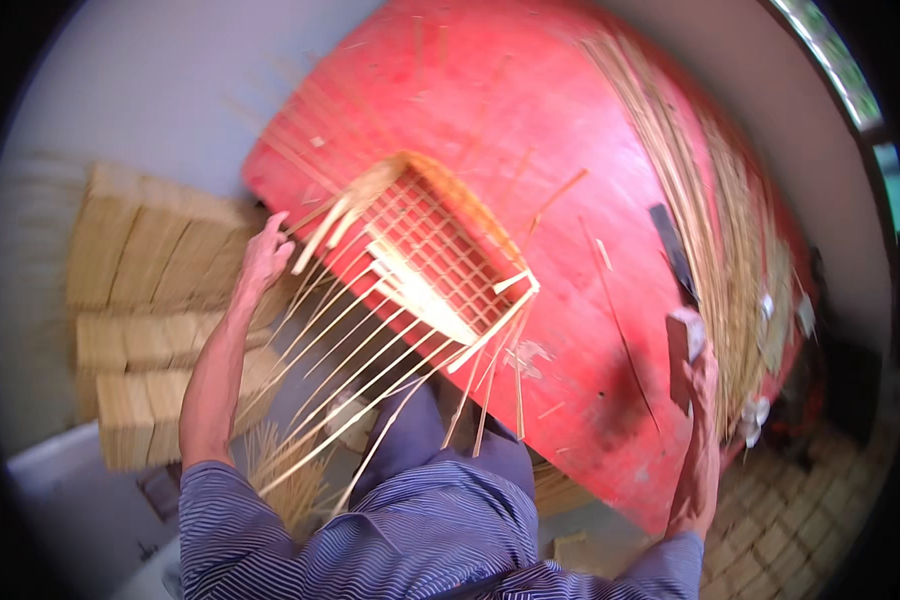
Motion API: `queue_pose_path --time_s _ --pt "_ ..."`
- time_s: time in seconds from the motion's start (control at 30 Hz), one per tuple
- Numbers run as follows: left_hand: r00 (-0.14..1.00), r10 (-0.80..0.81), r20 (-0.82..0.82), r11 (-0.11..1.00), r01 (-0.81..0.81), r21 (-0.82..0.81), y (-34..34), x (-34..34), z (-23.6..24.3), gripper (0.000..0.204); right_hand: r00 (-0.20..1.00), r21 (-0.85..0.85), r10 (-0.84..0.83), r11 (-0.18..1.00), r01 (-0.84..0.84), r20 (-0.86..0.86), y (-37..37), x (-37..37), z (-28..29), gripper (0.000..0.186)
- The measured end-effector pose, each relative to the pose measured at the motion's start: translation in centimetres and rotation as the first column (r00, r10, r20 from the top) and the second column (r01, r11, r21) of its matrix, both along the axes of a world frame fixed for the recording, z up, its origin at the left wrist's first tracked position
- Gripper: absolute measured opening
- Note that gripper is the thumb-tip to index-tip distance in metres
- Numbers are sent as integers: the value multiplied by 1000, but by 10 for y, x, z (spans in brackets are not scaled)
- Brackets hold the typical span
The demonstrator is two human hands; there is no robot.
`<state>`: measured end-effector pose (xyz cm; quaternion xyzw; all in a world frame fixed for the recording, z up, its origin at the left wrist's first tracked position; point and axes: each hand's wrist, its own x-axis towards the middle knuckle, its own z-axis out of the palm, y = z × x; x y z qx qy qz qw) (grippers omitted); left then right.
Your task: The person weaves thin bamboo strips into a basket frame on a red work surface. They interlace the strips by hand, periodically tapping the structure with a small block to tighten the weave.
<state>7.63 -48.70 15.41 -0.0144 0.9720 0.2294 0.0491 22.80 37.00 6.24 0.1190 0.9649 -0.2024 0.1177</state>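
A partly woven rectangular basket (pixel 432 240) with an open lattice bottom lies tilted on the red table. Long pale strips fan out from its near side toward my lap. My left hand (pixel 265 252) is beyond the basket's left end, close to strip ends there; its fingers look stretched and apart, though slightly blurred. At the right, my right hand (pixel 703 378) grips a greyish wooden block-like tool (pixel 684 340) above the table. The tool's exact kind is unclear.
The red table (pixel 560 110) carries bundles of long strips (pixel 715 250) along its right side, a dark flat bar (pixel 673 250) and scattered strip scraps. Stacked woven baskets (pixel 150 240) stand at the left. More woven pieces (pixel 790 510) lie at the lower right.
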Motion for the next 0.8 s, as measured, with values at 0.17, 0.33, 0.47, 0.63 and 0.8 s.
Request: queue_pose_path --time_s 0.17,0.33,0.47,0.63,0.8 --pt "992 73 103 993 -63 -102 14 36 96 51 996 56 72 996 -69 -60 2 10 -28 43" --pt "963 186 194 981 -172 -88 -21 121 135 46 995 1 82 997 -82 -54 15 6 -39 47" --pt "895 383 230 923 -356 -148 -76 230 143 41 995 12 90 996 -91 48 44 -1 -40 48" --pt "577 728 370 554 -813 179 -156 462 136 26 979 -502 -125 864 29 -160 -91 3 -29 8" --pt "646 380 662 902 -417 -112 -64 596 104 10 813 -656 565 561 -505 -143 -282 53 -9 29"
